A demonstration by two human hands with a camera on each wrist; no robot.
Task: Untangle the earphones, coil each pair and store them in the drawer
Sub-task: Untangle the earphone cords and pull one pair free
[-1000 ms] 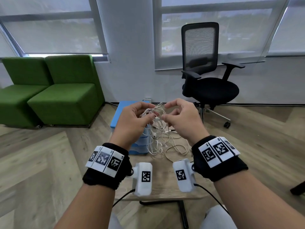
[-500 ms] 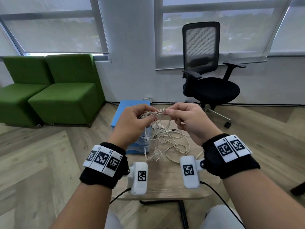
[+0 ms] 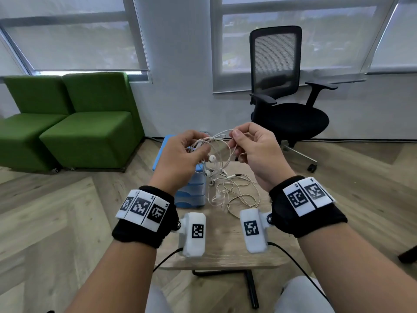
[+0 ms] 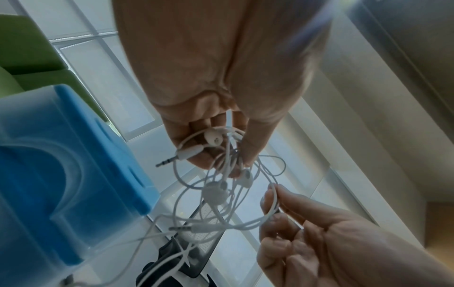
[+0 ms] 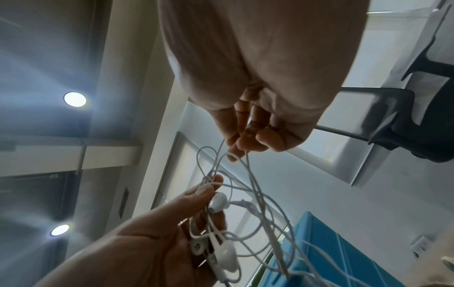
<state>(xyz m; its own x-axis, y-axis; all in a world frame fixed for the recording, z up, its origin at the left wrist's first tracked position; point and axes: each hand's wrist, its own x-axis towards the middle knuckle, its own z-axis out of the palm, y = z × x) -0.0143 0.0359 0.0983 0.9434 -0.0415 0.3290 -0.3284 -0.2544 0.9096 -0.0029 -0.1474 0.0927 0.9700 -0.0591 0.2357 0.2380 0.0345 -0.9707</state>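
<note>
A tangle of white wired earphones hangs between my hands above a small wooden table. My left hand grips a bunch of cables, earbuds and a jack plug in its curled fingers. My right hand pinches one loop of cable between thumb and fingertips and holds it up. The lower loops trail down onto the table. A blue plastic drawer unit stands on the table's left side, partly hidden behind my left hand, and its drawers look closed.
A black office chair stands behind the table on the right. Two green armchairs sit by the window at the left. A loose jack plug lies on the table beyond the trailing cable.
Both hands have risen and drawn slightly apart. The right hand has pulled a loop of cable up and out of the bundle, so the tangle hangs longer.
</note>
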